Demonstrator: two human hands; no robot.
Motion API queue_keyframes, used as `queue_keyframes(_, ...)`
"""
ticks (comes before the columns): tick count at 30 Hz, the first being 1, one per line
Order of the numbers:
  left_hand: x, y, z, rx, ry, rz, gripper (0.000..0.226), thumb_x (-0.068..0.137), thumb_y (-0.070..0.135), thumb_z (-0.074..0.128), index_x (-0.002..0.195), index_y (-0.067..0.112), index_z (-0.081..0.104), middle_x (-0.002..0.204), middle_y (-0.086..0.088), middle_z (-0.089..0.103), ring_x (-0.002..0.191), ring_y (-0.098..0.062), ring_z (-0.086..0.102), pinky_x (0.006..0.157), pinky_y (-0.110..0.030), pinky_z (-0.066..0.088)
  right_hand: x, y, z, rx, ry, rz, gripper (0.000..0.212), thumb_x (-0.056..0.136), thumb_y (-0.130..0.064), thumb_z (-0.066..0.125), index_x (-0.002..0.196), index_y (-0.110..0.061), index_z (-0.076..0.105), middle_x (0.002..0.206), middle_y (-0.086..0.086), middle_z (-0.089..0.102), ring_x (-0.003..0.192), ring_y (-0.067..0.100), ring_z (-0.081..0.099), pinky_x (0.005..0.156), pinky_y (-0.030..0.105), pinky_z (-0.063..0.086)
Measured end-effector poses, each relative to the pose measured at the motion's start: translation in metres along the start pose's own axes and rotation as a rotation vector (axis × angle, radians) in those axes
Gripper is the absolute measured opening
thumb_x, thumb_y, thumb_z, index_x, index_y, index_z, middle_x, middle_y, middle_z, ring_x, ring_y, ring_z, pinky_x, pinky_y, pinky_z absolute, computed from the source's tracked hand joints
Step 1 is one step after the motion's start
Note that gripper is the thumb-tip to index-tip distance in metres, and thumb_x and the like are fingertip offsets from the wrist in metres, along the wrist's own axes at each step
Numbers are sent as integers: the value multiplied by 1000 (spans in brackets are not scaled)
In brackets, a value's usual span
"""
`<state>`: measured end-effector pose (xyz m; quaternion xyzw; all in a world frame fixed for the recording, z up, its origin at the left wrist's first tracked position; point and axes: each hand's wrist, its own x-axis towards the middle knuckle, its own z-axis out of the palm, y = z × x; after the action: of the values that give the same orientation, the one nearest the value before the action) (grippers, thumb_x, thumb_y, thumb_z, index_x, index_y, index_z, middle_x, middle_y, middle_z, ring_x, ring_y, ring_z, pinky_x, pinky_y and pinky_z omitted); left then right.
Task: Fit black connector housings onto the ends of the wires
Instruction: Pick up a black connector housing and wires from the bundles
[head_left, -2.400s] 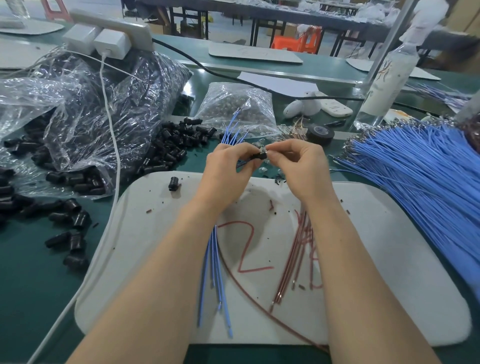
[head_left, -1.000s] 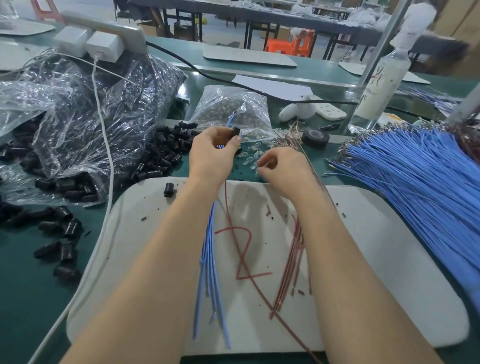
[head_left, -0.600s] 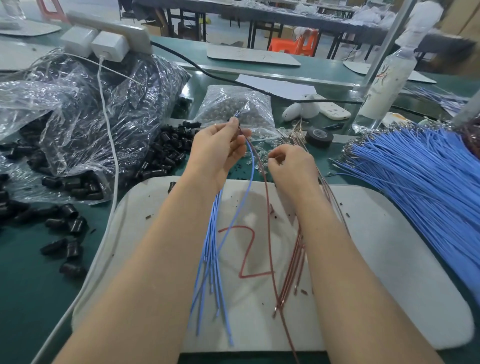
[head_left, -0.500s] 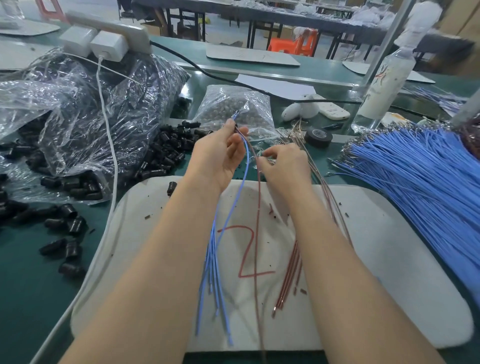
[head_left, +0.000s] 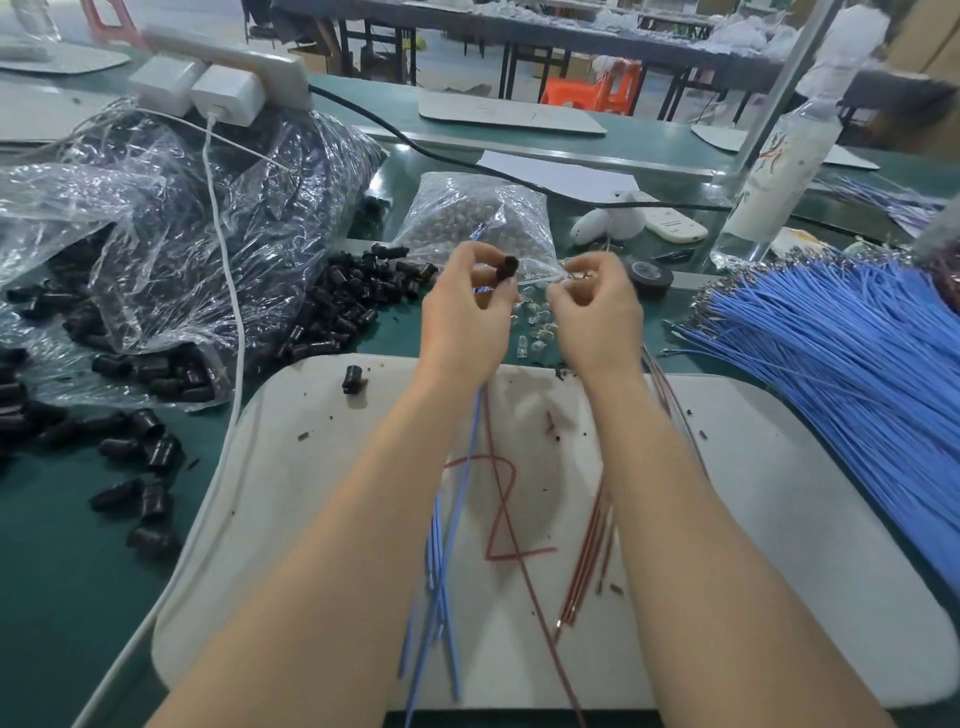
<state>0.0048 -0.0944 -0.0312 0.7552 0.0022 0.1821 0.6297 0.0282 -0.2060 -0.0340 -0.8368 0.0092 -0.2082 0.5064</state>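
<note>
On the white rounded work mat (head_left: 779, 519) lie about five loose blue wires (head_left: 439, 571) and about four brown wires (head_left: 587, 561), none showing a housing. The left hand (head_left: 465, 317) pinches one black cylindrical connector housing (head_left: 508, 267) between thumb and fingertips, a single blue wire (head_left: 474, 415) trailing below; the right hand (head_left: 597, 306) curls its fingers onto a small shiny piece (head_left: 577, 272), unidentifiable. Fitting appears barely begun. One spare black housing (head_left: 353, 378) lies on the mat; the black housing heap (head_left: 353, 296) and blue wire bundle (head_left: 831, 364) beyond defy counting.
</note>
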Motion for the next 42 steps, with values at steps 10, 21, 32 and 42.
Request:
queue_keyframes(10, -8, -20, 1, -69, -87, 57, 23, 90, -7, 50, 97, 15, 52, 103, -3, 65, 97, -10, 62, 96, -23, 47, -11, 5, 1, 212, -99, 27, 17, 87, -6, 58, 89, -20, 67, 78, -5, 66, 74, 9, 60, 78, 34, 53)
queue_keyframes(21, -2, -21, 0, -63, -86, 17, 20, 91, -3, 50, 102, 13, 55, 100, -8, 67, 96, -22, 65, 91, -34, 51, -24, -8, 2, -4, -148, -198, 14, 87, -17, 66, 99, -11, 68, 94, 4, 69, 85, 16, 64, 83, 30, 51)
queue_keyframes(32, -5, -23, 0, 295, 83, 153, 8, 85, 5, 53, 83, 11, 59, 72, -4, 64, 67, -25, 57, 66, -34, 50, -28, -11, 7, -103, -27, -380, 14, 84, -20, 70, 87, -7, 65, 84, 3, 61, 74, 17, 55, 73, 26, 44)
queue_keyframes(42, -4, -22, -3, 349, 108, 168, 7, 84, 4, 57, 85, 6, 63, 76, -8, 67, 72, -27, 58, 68, -34, 48, -26, -14, 2, -43, -91, -369, 10, 87, -13, 62, 90, -9, 70, 86, 3, 66, 74, 14, 57, 73, 21, 45)
